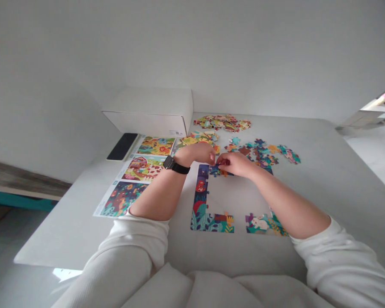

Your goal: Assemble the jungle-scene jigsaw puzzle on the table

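A partly joined puzzle border [201,188] lies on the table, with dark blue and teal pieces along its left side, top and lower edge. At its top left edge my left hand [201,154] has its fingers pinched together; what they hold is too small to make out. Close beside it, my right hand [235,164] is closed at the top edge, its fingertips on a dark puzzle piece [223,162]. A rabbit section [259,224] lies at the lower right, apart from the lower left section. Loose dark pieces [259,149] lie behind my right hand.
A white box [147,122] stands at the back left, with a phone [122,146] in front. A picture sheet [115,185] lies left, partly under my left forearm. Yellowish pieces [195,138] and a mixed pile [223,122] lie farther back on the grey table [324,171].
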Demonstrator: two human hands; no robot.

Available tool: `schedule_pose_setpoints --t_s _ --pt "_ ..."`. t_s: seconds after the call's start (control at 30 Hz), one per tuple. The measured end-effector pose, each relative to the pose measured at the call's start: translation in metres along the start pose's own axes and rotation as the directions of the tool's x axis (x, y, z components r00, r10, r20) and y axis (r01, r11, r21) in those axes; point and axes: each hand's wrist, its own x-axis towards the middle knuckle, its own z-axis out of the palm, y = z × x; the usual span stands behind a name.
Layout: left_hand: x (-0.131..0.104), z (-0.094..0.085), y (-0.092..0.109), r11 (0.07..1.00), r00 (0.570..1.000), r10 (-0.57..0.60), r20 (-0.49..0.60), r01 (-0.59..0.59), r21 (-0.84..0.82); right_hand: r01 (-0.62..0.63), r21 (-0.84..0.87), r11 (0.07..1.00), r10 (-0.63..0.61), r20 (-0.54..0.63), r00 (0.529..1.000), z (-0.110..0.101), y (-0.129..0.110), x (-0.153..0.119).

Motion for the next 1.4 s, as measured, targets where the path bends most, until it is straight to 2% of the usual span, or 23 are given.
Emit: schedule_pose_setpoints --t_s 0.4,0.83,0.93,1.1,1.27,1.4 --pt "0.003 0.006 -0.001 1.0 0.999 -0.018 -0.031 0.019 0.012 0.096 -0.159 0.983 -0.103 -0.037 0.994 0.003 0.002 0.001" --pt "0.001 0.005 0.003 0.999 0.999 -0.016 -0.029 0.014 -0.044 0.134 -0.172 0.976 -0.14 -0.024 0.99 0.005 0.003 0.001" --pt "0.003 0.007 0.002 0.998 0.999 -0.017 -0.038 0.015 -0.067 0.119 -0.172 0.978 -0.127 -0.038 0.991 0.002 0.005 0.001" --pt "0.005 0.008 0.001 0.999 0.999 -0.033 -0.028 0.033 -0.01 0.044 -0.154 0.987 -0.059 -0.094 0.994 -0.001 0.008 0.002" --pt "0.003 0.007 0.004 0.998 0.999 -0.047 -0.006 0.047 0.05 0.015 -0.141 0.99 -0.023 -0.052 0.998 -0.001 0.008 0.001" --pt "0.003 0.007 0.005 0.997 0.998 -0.058 0.006 0.058 0.051 0.087 -0.154 0.984 -0.084 0.023 0.996 -0.001 0.006 -0.001"
